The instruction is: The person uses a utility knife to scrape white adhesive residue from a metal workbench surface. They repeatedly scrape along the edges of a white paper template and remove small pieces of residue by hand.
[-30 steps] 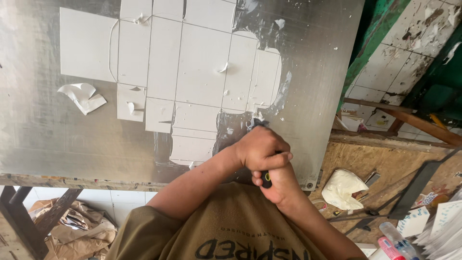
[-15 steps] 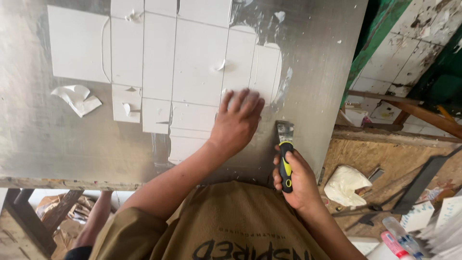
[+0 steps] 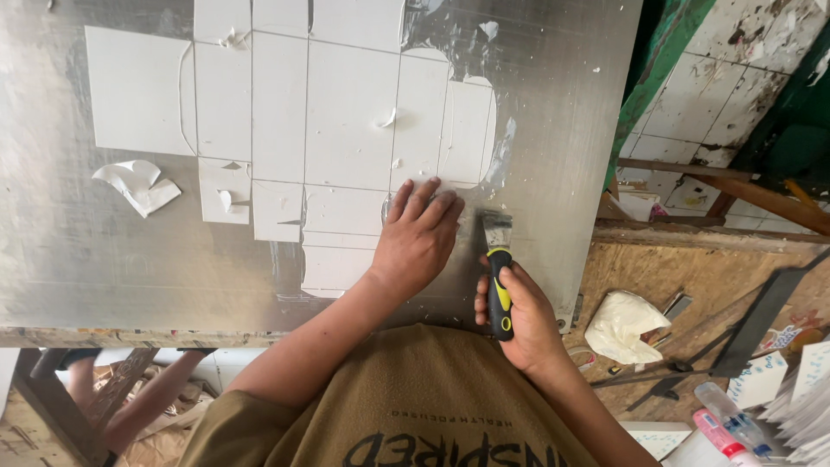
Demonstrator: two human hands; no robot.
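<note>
A flat white die-cut sheet (image 3: pixel 346 112) of joined rectangular panels lies on a metal tabletop (image 3: pixel 69 251). My left hand (image 3: pixel 419 238) presses flat on the sheet's lower right part, fingers spread. My right hand (image 3: pixel 519 316) grips a putty knife (image 3: pixel 497 259) with a black and yellow handle. Its metal blade rests on the tabletop just right of my left hand, near the sheet's edge.
A crumpled white scrap (image 3: pixel 137 184) lies at the table's left. White paste smears (image 3: pixel 501 156) streak the metal by the sheet. To the right, a wooden bench (image 3: pixel 683 268) carries a white rag (image 3: pixel 624 324), tools and bottles. Another person's arm (image 3: pixel 156 398) shows under the table's front edge.
A second ago both hands were together over the knife. My left hand moved up onto the sheet and lies flat; my right hand shifted right with the knife, blade now on the table.
</note>
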